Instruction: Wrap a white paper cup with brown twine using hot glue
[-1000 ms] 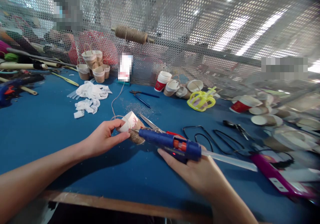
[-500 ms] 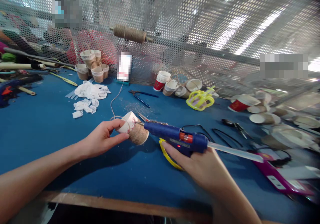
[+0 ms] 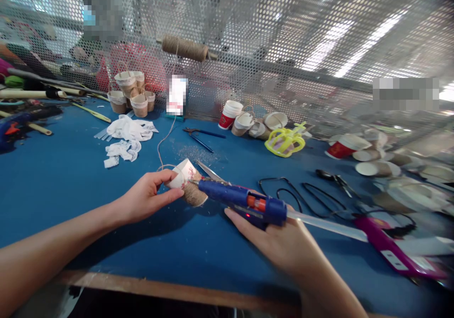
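A paper cup, partly wound with brown twine, lies tilted in my left hand, whose thumb and fingers pinch its white rim end. Twine runs from the cup back across the table. My right hand is wrapped round a blue glue gun with a small red light lit and a clear glue stick out of its back. The nozzle points left at the cup's side, at the border between bare paper and twine; whether it touches I cannot tell. Behind the gun, scissors are partly hidden.
Blue pliers and crumpled white lace ribbon lie farther back. Twine-wrapped cups stand at the back left. A twine spool hangs on the mesh panel. To the right lie a yellow crown-shaped piece, black cable and a purple power strip.
My right hand has shifted the glue gun slightly left and down along the cup. The yellow scissor handle that showed under it is now hidden. My left hand keeps its hold.
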Available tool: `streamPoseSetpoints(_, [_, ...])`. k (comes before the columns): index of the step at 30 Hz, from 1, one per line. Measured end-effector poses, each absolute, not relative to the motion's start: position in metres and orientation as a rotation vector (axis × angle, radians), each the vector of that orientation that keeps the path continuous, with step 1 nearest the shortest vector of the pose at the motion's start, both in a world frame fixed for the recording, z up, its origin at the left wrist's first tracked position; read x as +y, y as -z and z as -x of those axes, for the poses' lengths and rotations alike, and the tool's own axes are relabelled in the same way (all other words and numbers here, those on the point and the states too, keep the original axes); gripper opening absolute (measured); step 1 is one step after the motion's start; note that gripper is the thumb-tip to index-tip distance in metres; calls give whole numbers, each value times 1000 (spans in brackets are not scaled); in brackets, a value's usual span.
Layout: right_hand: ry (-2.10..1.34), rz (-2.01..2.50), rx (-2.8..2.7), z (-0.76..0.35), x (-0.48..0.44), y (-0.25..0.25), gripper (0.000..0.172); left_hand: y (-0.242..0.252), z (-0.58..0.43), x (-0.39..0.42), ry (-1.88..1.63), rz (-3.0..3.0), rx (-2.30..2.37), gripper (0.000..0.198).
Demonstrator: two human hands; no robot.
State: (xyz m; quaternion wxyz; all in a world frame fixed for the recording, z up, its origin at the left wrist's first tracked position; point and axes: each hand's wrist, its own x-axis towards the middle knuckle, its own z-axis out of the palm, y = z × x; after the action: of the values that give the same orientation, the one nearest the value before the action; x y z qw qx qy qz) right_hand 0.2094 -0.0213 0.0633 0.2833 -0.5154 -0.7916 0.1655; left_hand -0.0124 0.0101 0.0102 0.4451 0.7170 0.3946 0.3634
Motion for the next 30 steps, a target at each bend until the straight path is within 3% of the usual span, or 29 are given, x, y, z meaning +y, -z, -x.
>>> streamPoseSetpoints(16, [-507, 1442, -2057, -207, -23, -54, 15, -11, 13, 11, -908, -1810, 1009, 19])
streamPoseSetpoints(30, [-337, 1480, -2156, -219, -16, -67, 19, -12, 14, 9, -937, -1822, 899, 15])
